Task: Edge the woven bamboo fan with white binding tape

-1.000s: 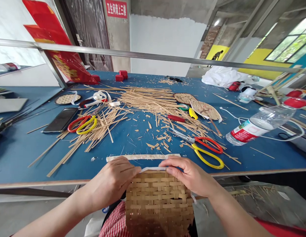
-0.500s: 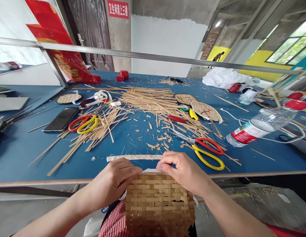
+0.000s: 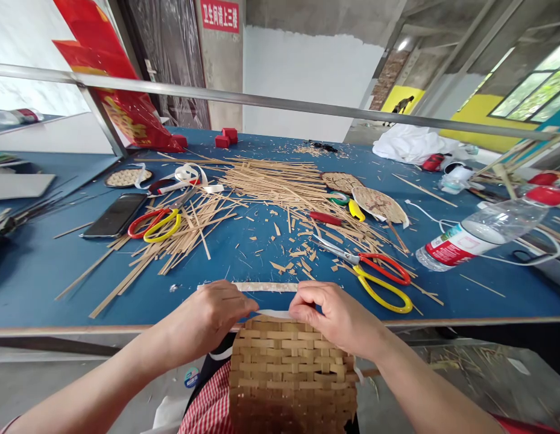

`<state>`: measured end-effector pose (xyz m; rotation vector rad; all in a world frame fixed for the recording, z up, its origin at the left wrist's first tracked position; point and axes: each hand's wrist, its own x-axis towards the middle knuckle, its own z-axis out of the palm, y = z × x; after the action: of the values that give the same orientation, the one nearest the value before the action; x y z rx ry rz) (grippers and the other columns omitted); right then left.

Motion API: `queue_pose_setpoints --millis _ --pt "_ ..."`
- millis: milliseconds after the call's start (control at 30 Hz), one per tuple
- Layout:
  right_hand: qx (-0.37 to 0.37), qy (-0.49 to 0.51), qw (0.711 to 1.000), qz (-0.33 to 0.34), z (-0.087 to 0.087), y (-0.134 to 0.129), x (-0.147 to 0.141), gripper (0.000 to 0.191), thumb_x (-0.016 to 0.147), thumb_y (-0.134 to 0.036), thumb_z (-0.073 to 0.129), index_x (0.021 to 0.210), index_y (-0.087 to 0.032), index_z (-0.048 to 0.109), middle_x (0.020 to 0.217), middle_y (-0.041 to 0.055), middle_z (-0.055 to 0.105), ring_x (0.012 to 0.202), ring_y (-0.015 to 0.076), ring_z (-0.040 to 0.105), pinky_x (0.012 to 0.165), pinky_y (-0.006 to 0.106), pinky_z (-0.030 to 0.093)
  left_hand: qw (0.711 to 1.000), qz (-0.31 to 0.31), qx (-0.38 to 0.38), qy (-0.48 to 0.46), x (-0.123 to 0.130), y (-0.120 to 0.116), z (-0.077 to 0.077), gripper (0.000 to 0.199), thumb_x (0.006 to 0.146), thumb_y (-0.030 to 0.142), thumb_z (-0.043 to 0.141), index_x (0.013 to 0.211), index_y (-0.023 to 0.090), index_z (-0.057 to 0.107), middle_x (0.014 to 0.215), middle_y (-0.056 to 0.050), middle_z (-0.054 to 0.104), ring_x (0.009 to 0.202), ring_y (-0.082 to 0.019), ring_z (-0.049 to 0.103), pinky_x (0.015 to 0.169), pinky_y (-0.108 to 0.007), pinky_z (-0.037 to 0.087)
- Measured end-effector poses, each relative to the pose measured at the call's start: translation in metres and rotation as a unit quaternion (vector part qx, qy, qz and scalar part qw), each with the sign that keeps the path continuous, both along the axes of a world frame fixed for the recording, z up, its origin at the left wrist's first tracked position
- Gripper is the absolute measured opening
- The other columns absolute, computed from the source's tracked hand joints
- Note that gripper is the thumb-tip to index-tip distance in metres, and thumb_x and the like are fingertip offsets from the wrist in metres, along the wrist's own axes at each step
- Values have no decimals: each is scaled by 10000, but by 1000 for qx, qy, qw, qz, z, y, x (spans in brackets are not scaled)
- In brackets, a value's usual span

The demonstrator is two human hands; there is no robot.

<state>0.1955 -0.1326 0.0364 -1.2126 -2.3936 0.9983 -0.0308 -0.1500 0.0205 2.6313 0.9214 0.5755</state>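
At the near edge of the blue table [image 3: 31, 289], before the person's lap, a woven mat [image 3: 293, 361] was positioned with its top edge between both hands. White tape [image 3: 274, 313] ran along that edge. Right hand [image 3: 336, 313]: thumb and fingers clamped on the tape. Left hand [image 3: 216, 316]: fingers together, closed on the tape farther left. Beyond the hands, a pale strip [image 3: 266, 287] lay flat. Red-and-yellow scissors [image 3: 384, 302] lay to the right, near a bottle [image 3: 451, 246]; similar scissors [image 3: 171, 232] lay left, beside a phone [image 3: 116, 216].
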Motion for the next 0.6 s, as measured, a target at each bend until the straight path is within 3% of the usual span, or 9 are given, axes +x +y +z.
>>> queue_pose_setpoints --millis 367,600 --pt "18 -9 1000 13 -3 3 0 234 823 -181 408 635 -160 545 638 -6 547 591 89 485 551 204 352 999 21 43 10 -1 11 9 239 851 204 356 814 168 589 630 -23 575 621 -113 535 561 -221 382" --pt "21 3 1000 7 -5 3 3 242 835 -195 395 641 -159 535 649 -3 540 591 88 483 540 200 347 999 -18 9 25 -1 23 23 276 852 186 337 820 175 611 644 -24 603 639 -111 553 565 -213 384"
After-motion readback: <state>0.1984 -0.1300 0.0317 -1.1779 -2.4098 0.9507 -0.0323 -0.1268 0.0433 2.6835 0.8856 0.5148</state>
